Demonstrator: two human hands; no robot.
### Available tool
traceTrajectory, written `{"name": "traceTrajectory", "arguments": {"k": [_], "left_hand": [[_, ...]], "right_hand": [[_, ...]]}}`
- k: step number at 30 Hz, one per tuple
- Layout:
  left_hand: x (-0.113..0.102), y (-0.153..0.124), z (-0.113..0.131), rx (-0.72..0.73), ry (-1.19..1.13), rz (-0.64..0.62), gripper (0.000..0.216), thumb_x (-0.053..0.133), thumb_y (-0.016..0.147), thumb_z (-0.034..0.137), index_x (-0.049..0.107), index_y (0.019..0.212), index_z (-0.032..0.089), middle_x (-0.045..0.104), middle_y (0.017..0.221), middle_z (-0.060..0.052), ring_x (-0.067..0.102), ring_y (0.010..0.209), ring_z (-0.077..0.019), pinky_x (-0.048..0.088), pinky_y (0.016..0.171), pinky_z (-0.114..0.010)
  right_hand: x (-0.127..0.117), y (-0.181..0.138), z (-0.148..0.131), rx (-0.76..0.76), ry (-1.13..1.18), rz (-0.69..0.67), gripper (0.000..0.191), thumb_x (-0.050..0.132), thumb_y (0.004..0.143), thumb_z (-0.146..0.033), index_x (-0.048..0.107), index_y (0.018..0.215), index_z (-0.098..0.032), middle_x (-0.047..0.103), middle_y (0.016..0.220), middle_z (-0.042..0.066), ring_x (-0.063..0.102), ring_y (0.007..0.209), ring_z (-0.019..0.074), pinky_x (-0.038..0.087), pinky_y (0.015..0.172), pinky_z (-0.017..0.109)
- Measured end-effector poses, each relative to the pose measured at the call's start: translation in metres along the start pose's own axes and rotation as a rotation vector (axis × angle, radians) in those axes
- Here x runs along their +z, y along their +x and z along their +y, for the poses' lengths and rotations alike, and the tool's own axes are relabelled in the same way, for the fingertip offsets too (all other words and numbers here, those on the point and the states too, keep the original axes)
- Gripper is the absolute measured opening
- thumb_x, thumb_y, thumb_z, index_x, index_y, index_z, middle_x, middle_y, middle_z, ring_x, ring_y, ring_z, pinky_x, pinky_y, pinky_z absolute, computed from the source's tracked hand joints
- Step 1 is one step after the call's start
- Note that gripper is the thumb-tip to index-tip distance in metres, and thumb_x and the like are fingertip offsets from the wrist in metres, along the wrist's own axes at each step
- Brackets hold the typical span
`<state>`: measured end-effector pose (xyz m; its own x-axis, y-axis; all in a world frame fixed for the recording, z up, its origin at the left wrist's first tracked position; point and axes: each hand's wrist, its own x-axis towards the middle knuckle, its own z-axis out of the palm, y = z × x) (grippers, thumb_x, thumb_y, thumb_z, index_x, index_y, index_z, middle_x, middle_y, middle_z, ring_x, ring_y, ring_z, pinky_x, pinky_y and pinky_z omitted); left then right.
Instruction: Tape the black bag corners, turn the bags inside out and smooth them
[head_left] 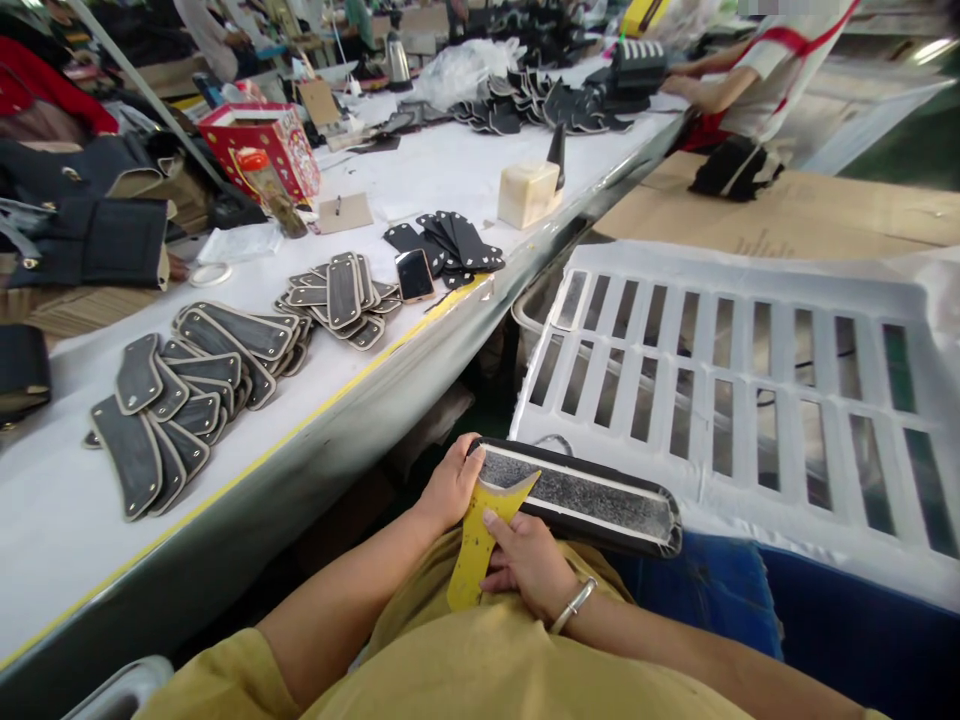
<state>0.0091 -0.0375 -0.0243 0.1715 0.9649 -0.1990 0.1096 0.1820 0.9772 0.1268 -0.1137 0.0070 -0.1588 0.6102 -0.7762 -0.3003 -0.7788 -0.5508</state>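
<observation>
Across my lap lies a long, narrow black piece point(592, 500) with a grey fuzzy strip framed by two white lines. My left hand point(454, 482) is closed on its left end, thumb on top. In my right hand point(531, 562) is a flat yellow tool point(474, 545) with a concave upper edge and a sharp point, like a scraper. Its pointed corner rests over the grey strip; whether it touches cannot be made out. My thumb lies on the yellow face, and the other fingers are partly hidden behind it.
Left stands a white table point(247, 470) with stacked dark, pale-edged panels point(202, 370), a phone point(415, 274) and a pale block point(528, 195). A white slotted rack point(720, 380) stands on the right, with blue material point(697, 590) below. Another person point(772, 80) works at the far end.
</observation>
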Motion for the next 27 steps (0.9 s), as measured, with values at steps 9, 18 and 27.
{"name": "traceTrajectory", "arguments": {"k": [9,18,27], "left_hand": [[-0.002,-0.007,0.014,-0.09,0.047,0.005,0.054,0.068,0.068,0.049,0.057,0.115,0.023,0.059,0.116,-0.01,0.054,0.106,-0.0311,0.041,0.089,-0.036],[-0.027,-0.023,-0.005,-0.286,-0.579,-0.324,0.059,0.041,0.085,0.056,0.035,0.137,0.029,0.064,0.085,-0.004,0.055,0.043,-0.0103,0.052,0.051,-0.031],[-0.017,-0.017,-0.014,-0.164,-0.507,-0.283,0.052,0.056,0.079,0.033,0.042,0.128,0.029,0.06,0.101,-0.006,0.053,0.039,-0.0064,0.048,0.04,-0.024]], "right_hand": [[0.001,-0.019,0.006,-0.159,-0.177,0.085,0.029,0.058,0.074,-0.041,0.056,0.087,-0.016,0.067,0.073,0.008,0.06,0.048,0.0161,0.037,0.028,0.019],[-0.044,-0.049,-0.014,-0.472,0.036,0.191,0.033,0.054,0.076,-0.046,0.047,0.098,-0.021,0.067,0.085,0.005,0.065,0.073,0.0237,0.05,0.058,0.031],[-0.03,-0.039,-0.031,-0.47,0.089,0.116,0.03,0.062,0.073,-0.044,0.049,0.082,-0.018,0.056,0.068,-0.001,0.054,0.059,0.0136,0.05,0.06,0.029]]}}
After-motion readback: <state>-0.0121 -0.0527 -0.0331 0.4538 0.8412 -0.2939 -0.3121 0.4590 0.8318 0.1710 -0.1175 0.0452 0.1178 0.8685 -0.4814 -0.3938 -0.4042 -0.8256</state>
